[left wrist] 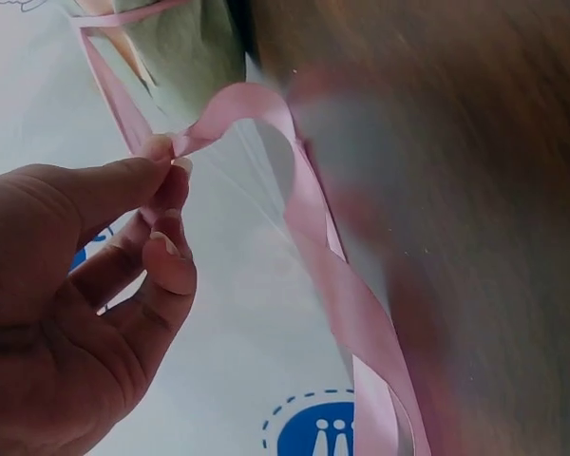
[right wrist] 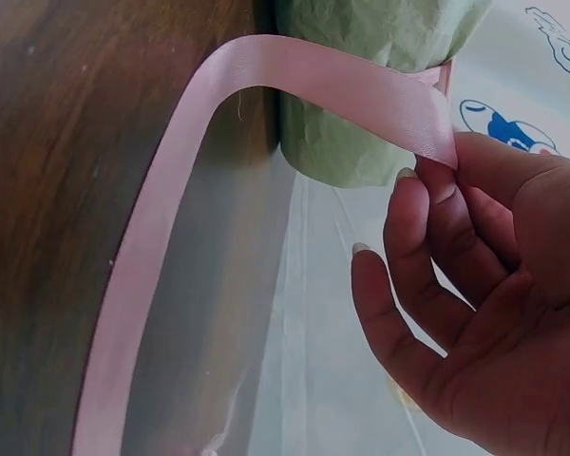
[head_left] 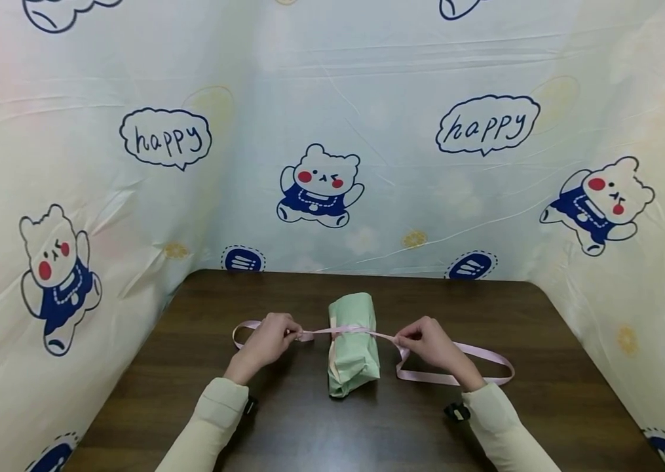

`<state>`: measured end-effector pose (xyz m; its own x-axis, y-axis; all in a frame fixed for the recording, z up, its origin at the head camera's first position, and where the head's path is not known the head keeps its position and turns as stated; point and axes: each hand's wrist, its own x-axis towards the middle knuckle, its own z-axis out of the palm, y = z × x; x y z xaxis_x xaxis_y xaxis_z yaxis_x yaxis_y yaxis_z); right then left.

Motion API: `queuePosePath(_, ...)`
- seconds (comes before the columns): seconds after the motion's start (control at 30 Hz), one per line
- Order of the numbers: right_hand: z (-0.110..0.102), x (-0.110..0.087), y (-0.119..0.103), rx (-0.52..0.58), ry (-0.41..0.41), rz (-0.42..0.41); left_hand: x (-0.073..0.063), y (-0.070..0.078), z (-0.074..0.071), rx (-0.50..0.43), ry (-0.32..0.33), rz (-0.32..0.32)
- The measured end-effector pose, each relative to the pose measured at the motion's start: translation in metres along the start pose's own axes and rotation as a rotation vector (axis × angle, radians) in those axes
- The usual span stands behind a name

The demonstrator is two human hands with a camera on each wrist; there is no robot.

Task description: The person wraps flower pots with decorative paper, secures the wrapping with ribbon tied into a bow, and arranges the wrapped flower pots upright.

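A parcel [head_left: 356, 370] wrapped in pale green paper lies lengthwise on the brown table, with a pink ribbon [head_left: 346, 330] across its middle. To its left, my left hand [head_left: 267, 342] pinches one side of the ribbon between thumb and forefinger. My right hand [head_left: 431, 345] pinches the other side to the right of the parcel. Between the two hands the ribbon runs nearly straight over the paper. In the left wrist view a loose length of ribbon [left wrist: 332, 275] curls away from the fingertips. A broad loose tail of ribbon [right wrist: 161, 209] bends down over the table in the right wrist view.
The dark wooden table [head_left: 332, 439] reaches back to a pale printed curtain [head_left: 391, 190] with bears and the word happy. Ribbon loops lie on the table on both outer sides of the hands. A black strap piece [head_left: 457, 412] shows at the right wrist.
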<state>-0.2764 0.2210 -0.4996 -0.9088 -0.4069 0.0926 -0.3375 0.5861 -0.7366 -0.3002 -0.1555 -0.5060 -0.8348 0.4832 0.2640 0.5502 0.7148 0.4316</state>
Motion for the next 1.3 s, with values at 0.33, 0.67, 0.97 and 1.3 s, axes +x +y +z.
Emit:
queuePosePath(0.33,0.004,0.002,-0.002,0.03,-0.038,-0.056,0.002,-0.006,-0.009,-0.088,-0.089,0.008)
queuePosePath(0.67,0.003,-0.002,-0.004,0.056,-0.074,-0.045,0.001,-0.005,-0.018,-0.357,-0.07,0.023)
queuePosePath(0.97,-0.002,-0.003,-0.003,0.021,-0.088,-0.059,0.004,0.009,-0.026,-0.388,0.044,0.111)
queuePosePath(1.3,-0.004,-0.004,-0.005,0.024,-0.101,-0.07,0.013,0.029,-0.022,-0.598,0.358,0.358)
